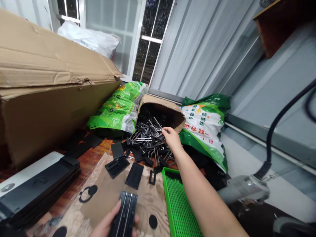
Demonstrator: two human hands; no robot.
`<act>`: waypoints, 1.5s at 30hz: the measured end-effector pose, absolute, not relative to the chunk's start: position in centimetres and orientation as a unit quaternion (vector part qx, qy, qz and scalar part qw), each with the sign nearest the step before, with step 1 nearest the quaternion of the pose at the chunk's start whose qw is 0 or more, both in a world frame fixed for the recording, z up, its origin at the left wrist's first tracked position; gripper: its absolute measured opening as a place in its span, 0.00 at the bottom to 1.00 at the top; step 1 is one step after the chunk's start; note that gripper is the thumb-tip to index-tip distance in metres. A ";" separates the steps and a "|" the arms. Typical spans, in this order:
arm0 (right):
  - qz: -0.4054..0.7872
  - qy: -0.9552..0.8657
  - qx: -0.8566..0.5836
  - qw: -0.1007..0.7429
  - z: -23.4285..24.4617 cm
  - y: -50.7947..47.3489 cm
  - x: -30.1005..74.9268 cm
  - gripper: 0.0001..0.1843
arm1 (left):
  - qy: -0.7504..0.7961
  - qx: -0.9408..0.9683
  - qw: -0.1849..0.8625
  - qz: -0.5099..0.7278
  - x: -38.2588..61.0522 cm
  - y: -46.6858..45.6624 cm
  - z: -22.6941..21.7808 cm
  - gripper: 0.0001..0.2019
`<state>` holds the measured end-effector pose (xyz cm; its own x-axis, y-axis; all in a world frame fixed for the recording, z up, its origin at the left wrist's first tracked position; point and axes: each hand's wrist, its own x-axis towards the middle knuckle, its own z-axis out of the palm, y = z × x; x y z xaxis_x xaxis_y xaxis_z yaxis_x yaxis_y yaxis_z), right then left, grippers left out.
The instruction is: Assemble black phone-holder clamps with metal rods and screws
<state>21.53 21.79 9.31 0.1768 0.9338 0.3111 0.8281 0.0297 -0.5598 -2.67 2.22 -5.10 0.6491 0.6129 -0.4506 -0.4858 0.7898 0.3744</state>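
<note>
My left hand [112, 219] grips a black rectangular plastic part [125, 214] with two thin metal rods lying lengthwise along it. My right hand [170, 135] reaches forward to a heap of thin metal rods and small black plastic pieces [145, 140]. Its thumb and fingers are pinched at the heap's right side; whatever is between them is too small to make out. The heap spills from a cardboard box [160, 99] lying on its side. Between the heap and my left hand lie a black plate [134, 175], another black part [117, 167] and a small black frame [152, 177].
A green perforated tray [179, 200] sits under my right forearm. Printed sacks [120, 103] [204, 121] flank the box. A large carton [56, 102] and stacked black panels [41, 184] stand left. A grey power tool with its cable [247, 189] is at right.
</note>
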 end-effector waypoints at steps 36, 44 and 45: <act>0.232 -0.794 -0.471 0.306 3.2 1.4 19.0 0.13 | 0.312 0.130 0.888 0.313 -2.4 -1.2 -1.7 0.26; 0.278 -0.813 -0.429 0.280 2.0 2.9 16.9 0.11 | 0.318 0.141 0.886 0.307 -1.8 -2.0 -1.6 0.25; 0.282 -0.814 -0.427 0.274 1.9 3.0 16.8 0.11 | 0.320 0.140 0.885 0.306 -1.8 -2.1 -1.6 0.25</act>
